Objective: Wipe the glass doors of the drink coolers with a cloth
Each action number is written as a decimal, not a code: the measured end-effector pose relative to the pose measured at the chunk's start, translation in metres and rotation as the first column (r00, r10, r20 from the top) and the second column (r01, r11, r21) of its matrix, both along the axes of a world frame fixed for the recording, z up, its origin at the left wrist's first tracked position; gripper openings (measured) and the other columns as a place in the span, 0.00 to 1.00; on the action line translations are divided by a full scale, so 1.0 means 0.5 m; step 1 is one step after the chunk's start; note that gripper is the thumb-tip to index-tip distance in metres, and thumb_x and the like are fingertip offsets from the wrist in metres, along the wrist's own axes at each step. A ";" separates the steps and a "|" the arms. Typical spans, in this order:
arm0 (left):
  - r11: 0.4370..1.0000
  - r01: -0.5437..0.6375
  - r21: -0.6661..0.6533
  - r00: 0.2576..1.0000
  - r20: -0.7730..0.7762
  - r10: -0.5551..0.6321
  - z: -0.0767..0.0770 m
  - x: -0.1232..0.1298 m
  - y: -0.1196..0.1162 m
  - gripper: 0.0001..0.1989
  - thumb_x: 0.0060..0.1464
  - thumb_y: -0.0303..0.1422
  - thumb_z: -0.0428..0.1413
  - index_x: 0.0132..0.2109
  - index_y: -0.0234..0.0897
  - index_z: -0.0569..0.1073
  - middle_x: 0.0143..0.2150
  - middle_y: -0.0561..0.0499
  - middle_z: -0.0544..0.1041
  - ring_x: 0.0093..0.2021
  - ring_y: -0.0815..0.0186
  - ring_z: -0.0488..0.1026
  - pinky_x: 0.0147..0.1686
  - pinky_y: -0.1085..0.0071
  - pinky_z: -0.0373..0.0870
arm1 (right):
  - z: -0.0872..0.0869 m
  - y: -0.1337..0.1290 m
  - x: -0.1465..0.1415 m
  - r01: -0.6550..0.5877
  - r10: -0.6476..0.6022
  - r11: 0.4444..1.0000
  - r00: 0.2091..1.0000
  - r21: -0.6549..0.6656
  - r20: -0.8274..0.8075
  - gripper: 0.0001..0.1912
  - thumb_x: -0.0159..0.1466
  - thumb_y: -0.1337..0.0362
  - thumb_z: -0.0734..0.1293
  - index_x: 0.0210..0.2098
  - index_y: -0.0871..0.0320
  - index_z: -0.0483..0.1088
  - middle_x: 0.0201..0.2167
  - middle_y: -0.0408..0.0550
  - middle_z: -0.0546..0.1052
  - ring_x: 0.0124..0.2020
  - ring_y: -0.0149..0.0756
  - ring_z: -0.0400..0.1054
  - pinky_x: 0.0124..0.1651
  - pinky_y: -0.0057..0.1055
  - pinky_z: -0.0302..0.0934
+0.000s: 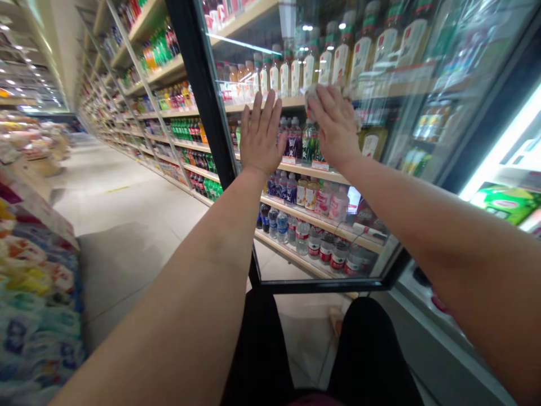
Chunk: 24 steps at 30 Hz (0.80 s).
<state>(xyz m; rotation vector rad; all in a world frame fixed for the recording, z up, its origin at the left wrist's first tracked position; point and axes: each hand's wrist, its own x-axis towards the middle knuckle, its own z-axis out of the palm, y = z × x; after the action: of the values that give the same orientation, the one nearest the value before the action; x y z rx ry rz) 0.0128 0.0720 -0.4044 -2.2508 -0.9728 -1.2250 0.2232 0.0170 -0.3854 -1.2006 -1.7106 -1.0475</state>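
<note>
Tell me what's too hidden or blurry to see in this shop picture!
From the head camera:
- Pale crumpled cloth: mostly covered by the right hand, so its shape is hidden.
- Small print on plastic drink bottles behind the black-framed glass fridge door: washed out by glare.
- Colourful soft packages: blurred, cut off by the left edge.
- Green printed box: cut off by the right edge.

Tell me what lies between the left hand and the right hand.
In the head view, the left hand and right hand have only the glass door between them, with bottled drinks on a shelf behind it.
</note>
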 end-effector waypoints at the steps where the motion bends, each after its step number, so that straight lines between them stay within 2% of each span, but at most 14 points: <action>1: 0.999 0.033 0.003 0.999 0.022 -0.033 0.000 -0.002 -0.002 0.39 0.65 0.50 0.37 0.79 0.47 0.45 0.78 0.76 0.44 0.70 0.87 0.06 0.73 0.73 0.06 | -0.007 0.001 0.008 -0.024 0.024 0.999 0.999 -0.023 0.021 0.30 0.74 0.65 0.50 0.73 0.48 0.61 0.76 0.36 0.57 0.78 0.40 0.44 0.78 0.53 0.44; 4: 0.997 0.081 0.014 0.995 0.054 -0.081 -0.001 -0.004 -0.001 0.38 0.65 0.48 0.39 0.79 0.50 0.47 0.78 0.76 0.40 0.73 0.85 0.12 0.77 0.69 0.14 | 0.007 0.010 0.031 -0.067 0.071 0.996 0.996 -0.062 0.055 0.31 0.72 0.65 0.53 0.72 0.48 0.62 0.76 0.37 0.57 0.78 0.39 0.44 0.78 0.54 0.43; 7: 1.000 0.010 0.013 0.999 0.038 -0.011 -0.001 -0.002 0.005 0.39 0.65 0.48 0.38 0.79 0.45 0.46 0.78 0.77 0.36 0.72 0.84 0.09 0.75 0.69 0.10 | 0.028 0.015 0.044 -0.050 0.050 0.999 0.999 0.006 0.011 0.30 0.72 0.62 0.53 0.73 0.51 0.60 0.76 0.40 0.57 0.78 0.38 0.44 0.79 0.49 0.40; 10: 0.998 -0.054 0.041 0.999 0.009 0.053 -0.002 0.001 0.009 0.38 0.66 0.49 0.35 0.79 0.46 0.45 0.77 0.78 0.38 0.69 0.89 0.05 0.75 0.72 0.10 | 0.003 0.009 0.042 -0.014 0.019 0.998 0.997 0.062 -0.080 0.30 0.74 0.62 0.49 0.73 0.52 0.60 0.76 0.41 0.57 0.78 0.36 0.43 0.79 0.50 0.40; 13: 0.994 -0.065 0.090 0.998 -0.002 0.065 -0.003 0.001 0.016 0.37 0.67 0.49 0.34 0.79 0.44 0.46 0.78 0.77 0.40 0.67 0.91 0.03 0.73 0.75 0.08 | -0.025 0.001 0.042 -0.018 0.018 1.000 0.998 -0.009 -0.058 0.30 0.73 0.63 0.51 0.73 0.49 0.60 0.76 0.38 0.56 0.78 0.39 0.42 0.78 0.56 0.40; 16: 0.992 -0.028 0.120 0.999 -0.017 0.030 -0.005 0.001 0.032 0.37 0.68 0.49 0.32 0.78 0.40 0.43 0.78 0.74 0.41 0.67 0.86 0.00 0.69 0.73 0.00 | 0.003 0.003 0.060 -0.020 0.020 1.000 1.000 -0.019 -0.012 0.30 0.73 0.62 0.52 0.72 0.47 0.61 0.76 0.37 0.58 0.78 0.39 0.44 0.78 0.53 0.39; 19: 0.991 0.012 0.130 1.000 -0.016 -0.010 -0.006 0.000 0.047 0.36 0.68 0.48 0.35 0.78 0.41 0.42 0.78 0.75 0.42 0.68 0.84 0.01 0.68 0.72 -0.01 | 0.038 0.007 0.089 0.015 -0.010 0.998 0.997 0.063 -0.078 0.29 0.75 0.61 0.50 0.73 0.50 0.60 0.76 0.40 0.57 0.77 0.36 0.43 0.78 0.48 0.39; 21: 0.992 0.030 0.122 1.000 -0.004 -0.030 -0.006 -0.001 0.050 0.37 0.68 0.47 0.39 0.78 0.41 0.44 0.79 0.73 0.40 0.72 0.83 0.06 0.71 0.71 0.03 | 0.025 0.005 0.104 0.039 -0.026 0.995 0.992 0.097 -0.124 0.29 0.77 0.61 0.47 0.74 0.52 0.57 0.77 0.40 0.55 0.78 0.36 0.41 0.79 0.48 0.37; 24: 0.994 0.039 0.106 0.999 0.019 -0.041 -0.004 -0.003 0.041 0.37 0.67 0.42 0.44 0.78 0.38 0.49 0.80 0.64 0.40 0.78 0.74 0.20 0.76 0.66 0.13 | -0.030 -0.001 0.118 0.051 -0.045 0.995 0.996 0.081 -0.070 0.29 0.77 0.63 0.47 0.74 0.56 0.58 0.77 0.45 0.55 0.78 0.42 0.41 0.78 0.56 0.38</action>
<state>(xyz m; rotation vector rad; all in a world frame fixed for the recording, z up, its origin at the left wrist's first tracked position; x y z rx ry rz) 0.0112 0.0926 -0.4063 -2.1891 -0.8539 -1.2888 0.2823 0.0164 -0.4006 -1.2163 -1.5775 -1.0834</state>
